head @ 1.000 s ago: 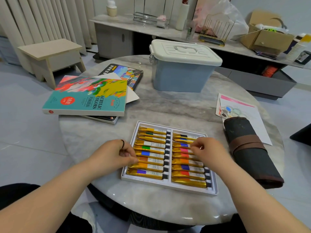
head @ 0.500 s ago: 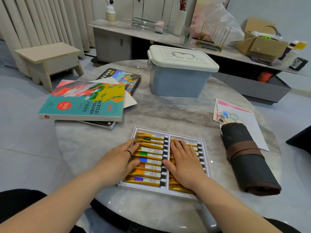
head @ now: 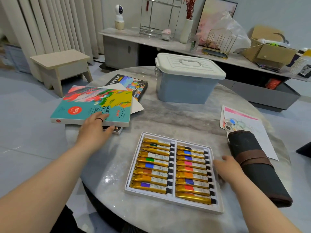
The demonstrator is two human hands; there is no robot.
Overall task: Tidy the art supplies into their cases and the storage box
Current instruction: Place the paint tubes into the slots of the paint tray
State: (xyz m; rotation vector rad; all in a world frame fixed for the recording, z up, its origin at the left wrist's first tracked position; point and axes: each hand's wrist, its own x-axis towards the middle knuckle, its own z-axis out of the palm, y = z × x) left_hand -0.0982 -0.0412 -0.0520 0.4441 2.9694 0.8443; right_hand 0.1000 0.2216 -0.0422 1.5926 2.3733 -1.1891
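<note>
Both forearms bare right to the frame edge. Thin dark ring on one finger of the left hand. The right hand is bare. Dark clothing shows at the bottom edge under the left arm; garment type unclear.

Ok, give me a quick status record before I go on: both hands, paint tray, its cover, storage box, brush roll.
left hand: touches the near edge of the teal cover; grip unclear
right hand: relaxed, holds nothing, beside the paint tray's right edge
paint tray: uncovered, two columns of tubes lying in it
teal cover: off the tray, on top of a stack at the table's left
storage box: white lid on, far side of the table
brush roll: rolled, strapped, right of the tray, partly on a paper sheet
</note>
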